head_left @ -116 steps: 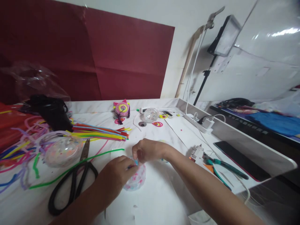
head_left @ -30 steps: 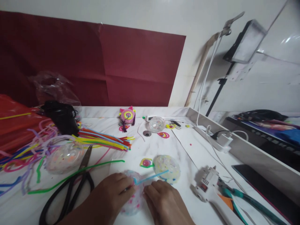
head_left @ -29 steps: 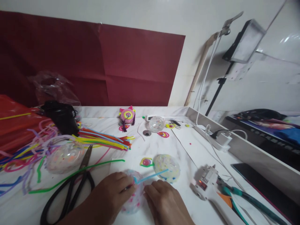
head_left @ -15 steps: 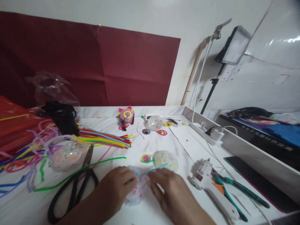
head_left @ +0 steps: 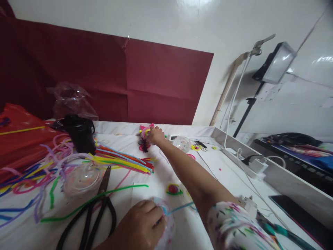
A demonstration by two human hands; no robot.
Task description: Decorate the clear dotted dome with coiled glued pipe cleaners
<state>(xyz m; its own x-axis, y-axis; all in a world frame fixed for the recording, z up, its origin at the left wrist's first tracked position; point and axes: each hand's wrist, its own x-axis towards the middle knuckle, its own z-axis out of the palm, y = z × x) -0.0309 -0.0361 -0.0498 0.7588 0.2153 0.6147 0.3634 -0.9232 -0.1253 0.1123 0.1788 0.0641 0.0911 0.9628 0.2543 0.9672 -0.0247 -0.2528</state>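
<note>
your right hand (head_left: 156,135) curls at the pink ornament (head_left: 144,133)'s right side, hold unclear; left hand (head_left: 142,222), nearer you, pinches the speckled disc (head_left: 170,229).

A clear round plastic piece (head_left: 170,231) with pink and blue flecks sits low at the near side of the counter (head_left: 119,139), partly covered by the left hand (head_left: 147,222) gripping it. A light blue pipe cleaner (head_left: 181,207) juts rightward from it. At the back, a pink toy (head_left: 144,133) with pointed ears, yellow trim and dark tassels is partly hidden by the right hand (head_left: 156,134).
</note>
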